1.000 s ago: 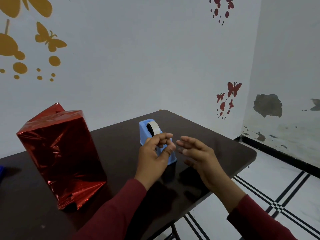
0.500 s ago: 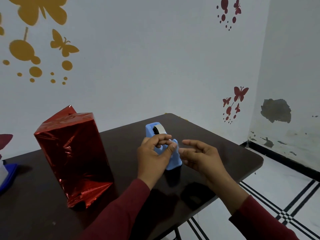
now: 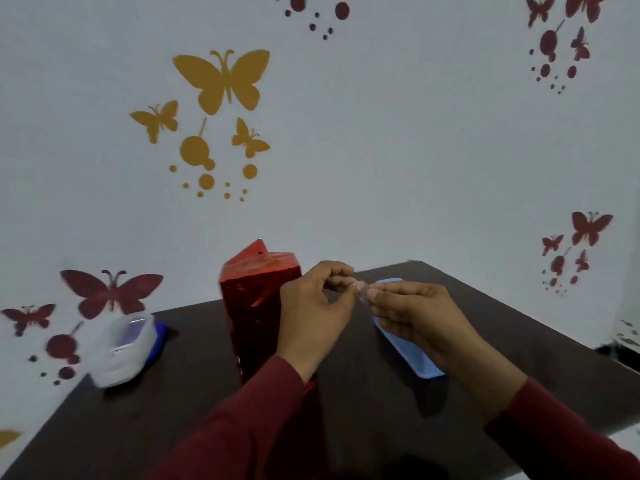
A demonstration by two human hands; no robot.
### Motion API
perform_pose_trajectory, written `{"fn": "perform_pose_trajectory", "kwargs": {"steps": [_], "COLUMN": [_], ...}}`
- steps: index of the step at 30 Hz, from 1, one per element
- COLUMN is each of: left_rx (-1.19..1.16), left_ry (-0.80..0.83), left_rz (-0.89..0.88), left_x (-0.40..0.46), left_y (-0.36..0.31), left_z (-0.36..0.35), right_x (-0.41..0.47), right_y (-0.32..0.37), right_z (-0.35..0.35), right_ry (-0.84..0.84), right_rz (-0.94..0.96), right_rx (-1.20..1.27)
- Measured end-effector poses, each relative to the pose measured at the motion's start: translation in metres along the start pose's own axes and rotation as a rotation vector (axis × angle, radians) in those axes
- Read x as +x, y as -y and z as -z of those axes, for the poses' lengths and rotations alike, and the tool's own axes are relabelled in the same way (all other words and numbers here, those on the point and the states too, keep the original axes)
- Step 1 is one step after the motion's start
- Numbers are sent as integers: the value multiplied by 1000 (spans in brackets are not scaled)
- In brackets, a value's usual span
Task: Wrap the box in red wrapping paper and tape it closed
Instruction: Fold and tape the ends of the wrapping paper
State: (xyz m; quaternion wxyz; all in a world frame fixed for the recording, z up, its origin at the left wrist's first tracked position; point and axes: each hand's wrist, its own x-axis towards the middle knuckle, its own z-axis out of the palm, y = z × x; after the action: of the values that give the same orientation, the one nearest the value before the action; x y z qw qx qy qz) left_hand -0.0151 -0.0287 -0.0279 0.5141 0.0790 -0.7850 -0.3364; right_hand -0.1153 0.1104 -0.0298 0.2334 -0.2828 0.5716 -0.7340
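Left hand [image 3: 311, 306] and right hand [image 3: 412, 310] pinch a short strip of tape [image 3: 363, 293] between their fingertips. The red-wrapped box [image 3: 254, 299] stands just behind the left hand; the tape dispenser [image 3: 408, 355] lies under the right. Advisable: keep the strip taut and unfolded before pressing it across a loose flap.

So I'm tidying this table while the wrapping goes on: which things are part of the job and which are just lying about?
In use:
wrapped box
tape piece, pinched between left hand and right hand
blue dispenser

Lying about:
white container on something blue
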Motion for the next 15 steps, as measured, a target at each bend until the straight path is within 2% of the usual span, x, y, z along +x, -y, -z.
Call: {"fn": "perform_pose_trajectory", "kwargs": {"steps": [3,7,10,13,15], "left_rx": [116,221,305,319,344], "left_ry": [14,6,-105,-223,-206], "left_rz": [-49,-51,-53,25,150], "left_x": [13,30,47,63,67], "left_y": [-4,-14,-18,-6,7], "left_z": [31,66,94,118,124], "right_x": [11,25,36,47,56], "right_y": [12,24,36,51,58], "right_z": [-29,-63,-76,-87,-94], "right_ry": [37,-32,-43,9,38], "right_rz": [-51,-54,-48,-84,-117], "right_rx": [-3,-72,-79,-107,-149]}}
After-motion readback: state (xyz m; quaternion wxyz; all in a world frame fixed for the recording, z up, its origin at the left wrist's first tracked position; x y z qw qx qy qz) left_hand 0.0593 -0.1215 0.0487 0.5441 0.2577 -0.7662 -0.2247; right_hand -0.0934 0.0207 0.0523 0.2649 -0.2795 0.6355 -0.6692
